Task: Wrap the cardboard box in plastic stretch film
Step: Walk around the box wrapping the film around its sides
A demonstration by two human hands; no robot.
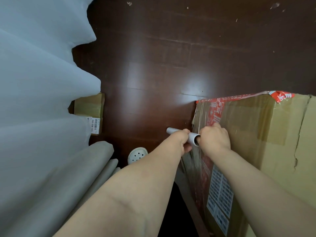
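Observation:
A large cardboard box with red printed tape and white labels stands on the dark floor at the right. Clear stretch film clings to its left face. A white film roll tube lies level at the box's left edge. My left hand grips the tube around its middle. My right hand holds the tube's near end, with a finger or thumb pushed into the open core. The far end of the tube sticks out past my left hand.
White curtains hang along the left. A small cardboard box with a barcode label sits half under them. A white slipper lies on the dark wooden floor, and a grey fabric fold is at lower left.

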